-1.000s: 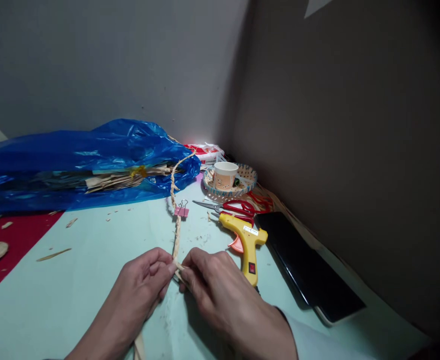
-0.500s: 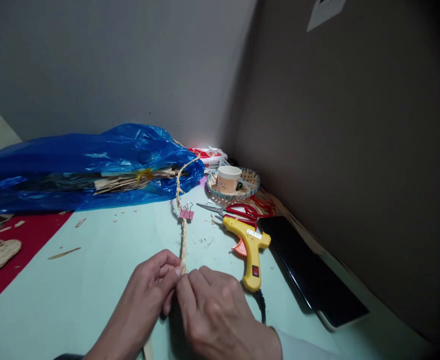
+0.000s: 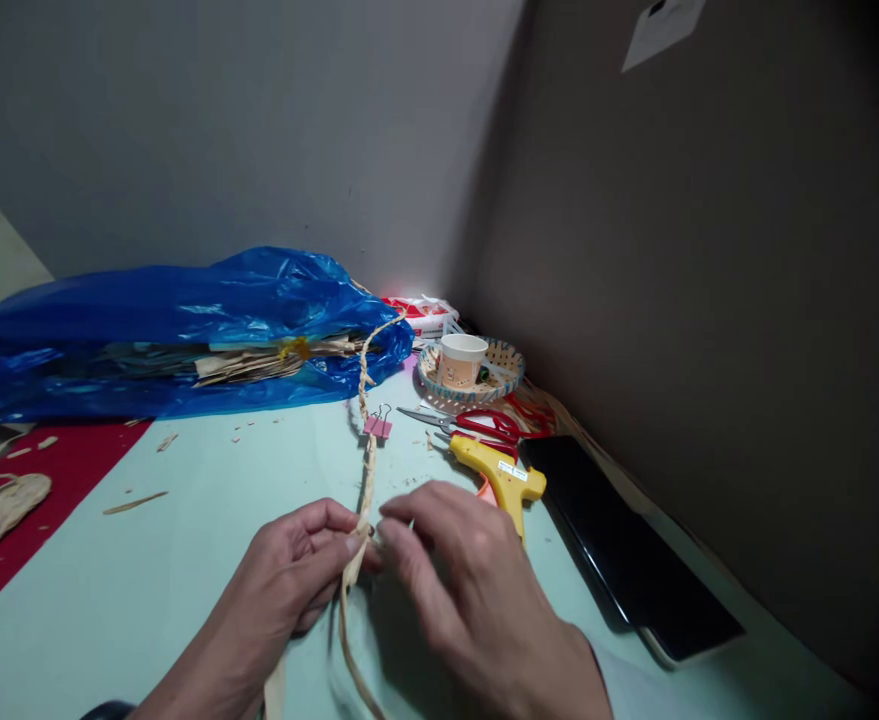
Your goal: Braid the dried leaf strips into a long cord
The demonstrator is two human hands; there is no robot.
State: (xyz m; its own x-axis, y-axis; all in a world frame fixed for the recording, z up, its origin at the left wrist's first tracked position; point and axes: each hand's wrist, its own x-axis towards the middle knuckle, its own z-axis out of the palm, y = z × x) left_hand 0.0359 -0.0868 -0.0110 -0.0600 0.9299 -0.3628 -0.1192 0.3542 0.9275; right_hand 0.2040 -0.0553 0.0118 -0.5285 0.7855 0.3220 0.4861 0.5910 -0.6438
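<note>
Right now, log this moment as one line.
left hand: pinches braided strip | right hand: fingertips at braid | pink binder clip on braid | glue gun beside

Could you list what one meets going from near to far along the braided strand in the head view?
left hand and right hand pinching the braided strand → pink binder clip → blue plastic bag, where the strand's far end lies.
</note>
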